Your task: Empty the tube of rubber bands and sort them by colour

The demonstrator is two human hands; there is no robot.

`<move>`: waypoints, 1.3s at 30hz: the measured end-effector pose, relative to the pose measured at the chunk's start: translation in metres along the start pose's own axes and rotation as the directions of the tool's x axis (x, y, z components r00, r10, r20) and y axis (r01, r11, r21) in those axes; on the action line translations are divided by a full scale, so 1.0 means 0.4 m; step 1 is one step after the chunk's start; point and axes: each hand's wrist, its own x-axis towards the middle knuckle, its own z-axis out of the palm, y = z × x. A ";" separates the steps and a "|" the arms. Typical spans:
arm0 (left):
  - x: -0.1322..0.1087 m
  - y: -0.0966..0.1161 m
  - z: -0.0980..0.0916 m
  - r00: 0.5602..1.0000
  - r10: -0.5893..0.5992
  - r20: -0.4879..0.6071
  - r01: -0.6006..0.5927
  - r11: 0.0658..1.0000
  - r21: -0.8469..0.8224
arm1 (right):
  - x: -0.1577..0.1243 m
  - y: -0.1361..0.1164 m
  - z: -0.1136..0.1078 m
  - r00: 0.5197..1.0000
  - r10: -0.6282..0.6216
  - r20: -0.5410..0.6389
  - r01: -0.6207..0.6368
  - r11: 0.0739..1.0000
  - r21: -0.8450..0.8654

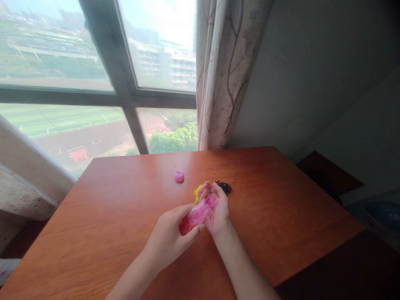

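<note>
While tilted, clear container (194, 215): gripped in left hand (168, 233).
Right hand (222, 210): cupped under pink strands (212, 203).
Yellow bundle (197, 193), twelve o'clock from container: possible strand mixing from overtipping.

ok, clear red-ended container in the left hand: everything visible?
The clear, red-ended container looks glossy, plastic or glass, with pink inside. The left hand grips it aslant above the brown wooden table, red end nearer the camera. Its far end points into the cupped right hand, where thin pink strands lie; its rim is blurred.
</note>
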 end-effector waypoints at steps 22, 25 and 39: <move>-0.008 0.007 0.010 0.990 0.041 0.138 -0.046 0.998 0.033 | -0.014 -0.049 0.000 0.967 -0.196 0.164 0.207 0.977 -0.050; -0.010 0.011 0.008 0.990 0.036 0.136 -0.043 0.998 0.050 | -0.020 -0.041 0.002 0.948 -0.251 0.196 0.277 0.954 -0.118; -0.009 0.025 0.000 0.993 -0.003 0.122 0.013 0.997 -0.080 | -0.025 -0.043 0.005 0.956 -0.171 0.240 0.218 0.958 -0.188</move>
